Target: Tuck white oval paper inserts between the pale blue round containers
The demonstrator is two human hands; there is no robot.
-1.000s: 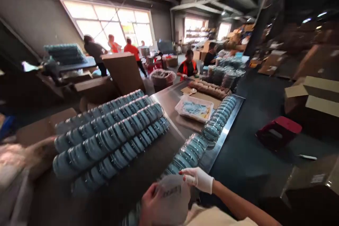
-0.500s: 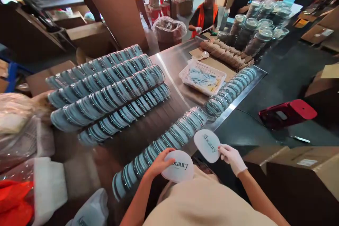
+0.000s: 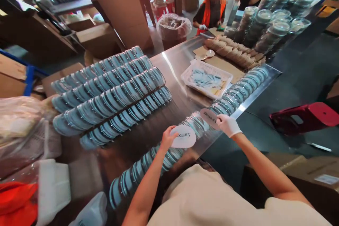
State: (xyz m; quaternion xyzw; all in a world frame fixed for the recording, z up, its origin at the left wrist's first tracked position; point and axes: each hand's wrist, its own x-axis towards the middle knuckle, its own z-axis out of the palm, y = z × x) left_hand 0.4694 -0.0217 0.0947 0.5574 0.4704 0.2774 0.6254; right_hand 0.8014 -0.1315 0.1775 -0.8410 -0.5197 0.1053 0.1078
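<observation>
My left hand [image 3: 168, 138], bare, pinches the left edge of a white rounded disc [image 3: 186, 138] printed with "beauty" in dark letters. My right hand [image 3: 229, 125] wears a white glove and grips a second white printed disc [image 3: 207, 116], which is tilted and looks greyer in shadow. Both discs are held over a long row of round, clear-rimmed pale blue pieces [image 3: 135, 176] standing on edge along the near side of the metal table [image 3: 169, 113]. A similar row [image 3: 242, 88] continues beyond my right hand. What the discs are made of I cannot tell.
Several stacked rows of the same round pieces [image 3: 108, 95] lie on the left. A white basket [image 3: 229, 77] holds small blue-and-white packets, with brown cardboard pieces [image 3: 235, 51] behind it. A person in an orange vest [image 3: 208, 14] works at the far end. A red device [image 3: 304, 117] stands at right.
Both hands have moved forward and up, away from my body, carrying their discs over the near row. The right disc has tilted and darkened. The view has shifted slightly.
</observation>
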